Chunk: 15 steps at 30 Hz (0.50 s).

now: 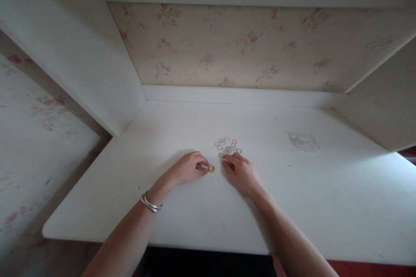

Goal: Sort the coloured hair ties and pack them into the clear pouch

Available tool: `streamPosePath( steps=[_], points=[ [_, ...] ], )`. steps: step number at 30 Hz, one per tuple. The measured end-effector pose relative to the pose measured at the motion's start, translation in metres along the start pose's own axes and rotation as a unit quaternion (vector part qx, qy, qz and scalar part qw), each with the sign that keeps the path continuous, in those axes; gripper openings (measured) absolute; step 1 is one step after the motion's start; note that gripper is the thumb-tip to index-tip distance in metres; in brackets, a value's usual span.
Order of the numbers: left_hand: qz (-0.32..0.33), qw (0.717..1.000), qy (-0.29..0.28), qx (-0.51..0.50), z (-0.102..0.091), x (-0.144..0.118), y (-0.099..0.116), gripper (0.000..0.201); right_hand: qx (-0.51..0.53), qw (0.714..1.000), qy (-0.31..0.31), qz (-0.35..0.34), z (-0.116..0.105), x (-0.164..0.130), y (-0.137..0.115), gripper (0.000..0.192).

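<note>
My left hand [191,167] pinches a small yellow ring [212,169] at its fingertips, low over the white table top. The ring could be one band or several lying together; I cannot tell. To its right, my right hand [242,173] rests at the near edge of a loose group of thin rings [234,142], some reddish and some grey-green. Its thumb and fingers are bent together. One pale greenish ring [221,156] lies right by the fingertips. Whatever that hand grips is hidden or too small to make out.
A clear plastic bag [303,142] lies flat on the white table [182,125] at the right. White panels [81,43] enclose the table at the left, right and above. Floral wallpaper [208,52] covers the back. A small dark mark [139,187] shows near my left forearm.
</note>
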<state>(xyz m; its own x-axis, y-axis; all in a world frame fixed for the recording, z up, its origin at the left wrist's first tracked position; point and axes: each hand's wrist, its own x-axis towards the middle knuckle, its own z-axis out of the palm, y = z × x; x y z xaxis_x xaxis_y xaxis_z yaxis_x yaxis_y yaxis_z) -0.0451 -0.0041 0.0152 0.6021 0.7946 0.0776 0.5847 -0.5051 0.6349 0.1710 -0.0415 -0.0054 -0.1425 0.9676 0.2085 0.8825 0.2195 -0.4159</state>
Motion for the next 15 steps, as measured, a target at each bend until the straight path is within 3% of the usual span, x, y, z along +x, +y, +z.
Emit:
streamPosePath(
  steps=[15],
  points=[
    [-0.013, 0.999, 0.033, -0.017, 0.0053, 0.0036, -0.0070, 0.013, -0.032, 0.998, -0.041, -0.045, -0.0004, 0.0013, 0.0034, 0.021]
  ],
)
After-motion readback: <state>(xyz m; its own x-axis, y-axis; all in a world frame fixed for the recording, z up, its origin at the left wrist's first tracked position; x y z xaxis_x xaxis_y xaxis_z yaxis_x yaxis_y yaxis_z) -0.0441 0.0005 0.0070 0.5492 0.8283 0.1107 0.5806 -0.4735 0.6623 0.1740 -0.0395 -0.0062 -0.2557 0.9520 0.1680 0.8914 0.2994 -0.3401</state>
